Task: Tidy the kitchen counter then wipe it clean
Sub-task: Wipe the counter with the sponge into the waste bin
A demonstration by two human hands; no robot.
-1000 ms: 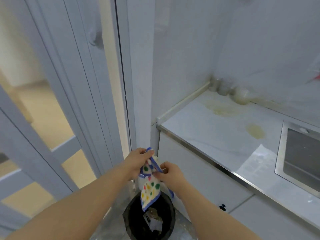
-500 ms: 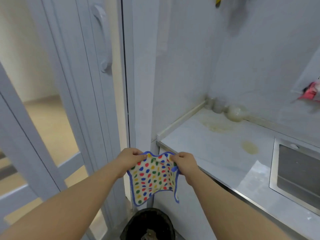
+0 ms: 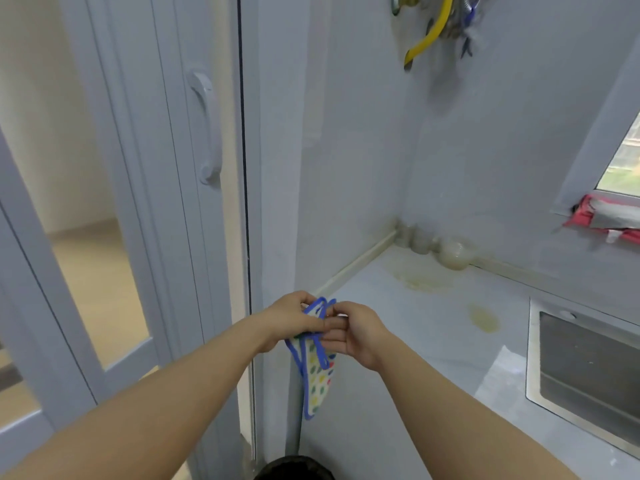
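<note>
Spotted cloth [image 3: 317, 368]: was held folded at lower centre of the frame, just off the counter's [image 3: 415, 323] left corner. Left hand [image 3: 291, 317]: was clenched round its top fold. Right hand [image 3: 353, 334]: its edge was pinched under the thumb. Risk judged: were a grip loosened mid-fold, the cloth could be dropped into the bin [image 3: 294, 469] below.

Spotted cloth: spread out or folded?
Folded. The spotted cloth hangs as a narrow doubled strip, its blue edges bunched together between the left hand and right hand.
</note>
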